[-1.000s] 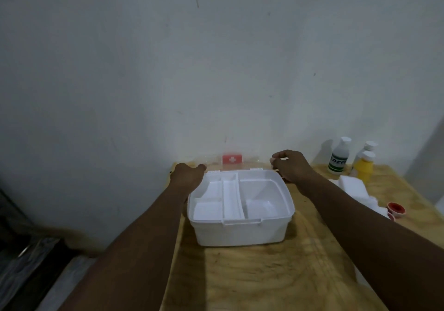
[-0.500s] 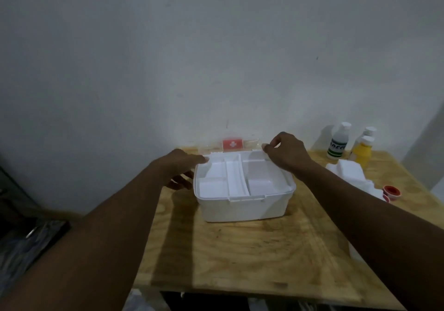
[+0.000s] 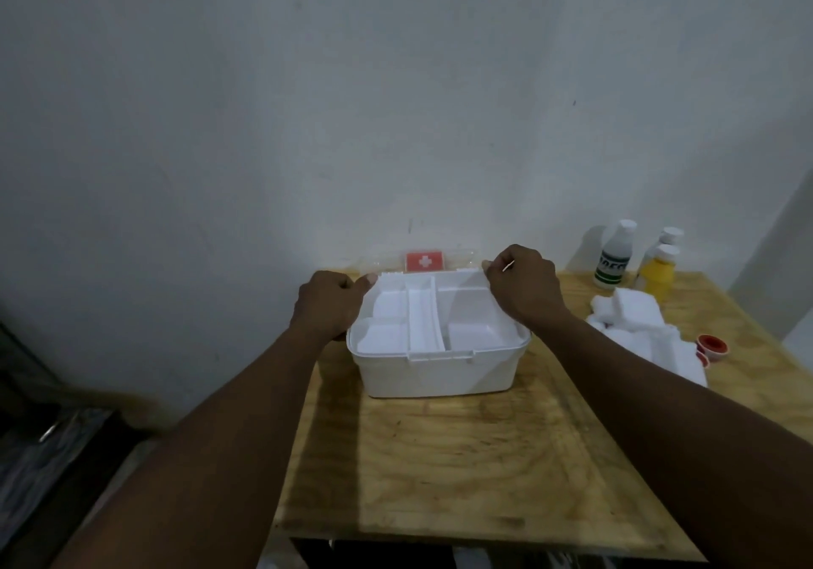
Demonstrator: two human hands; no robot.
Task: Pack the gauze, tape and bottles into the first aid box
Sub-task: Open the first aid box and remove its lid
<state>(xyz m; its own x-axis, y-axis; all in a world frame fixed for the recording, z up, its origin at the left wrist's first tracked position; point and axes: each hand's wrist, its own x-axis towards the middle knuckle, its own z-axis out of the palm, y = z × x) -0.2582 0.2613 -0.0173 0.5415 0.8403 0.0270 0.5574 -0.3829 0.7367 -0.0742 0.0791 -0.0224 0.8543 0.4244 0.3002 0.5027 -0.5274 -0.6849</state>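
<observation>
The white first aid box (image 3: pixel 440 372) stands open on the wooden table, its clear lid (image 3: pixel 424 259) with a red cross label tipped back against the wall. A white divided tray (image 3: pixel 424 322) fills its top. My left hand (image 3: pixel 327 306) is curled on the back-left corner of the rim. My right hand (image 3: pixel 525 282) pinches the back-right corner. At the right lie a pile of white gauze (image 3: pixel 633 322) and a red tape roll (image 3: pixel 712 345). Behind them stand a green-labelled white bottle (image 3: pixel 613 258), a yellow bottle (image 3: pixel 655 278) and another white bottle (image 3: pixel 669 236).
The table (image 3: pixel 462 458) backs onto a pale wall, and its left edge runs just left of the box. Its front edge is near the bottom of the view. Dark clutter (image 3: pixel 48 449) lies on the floor at the lower left.
Both hands have come off the lid and down to the back corners of the box rim. My left hand, open beside the box half a second ago, has closed on its corner.
</observation>
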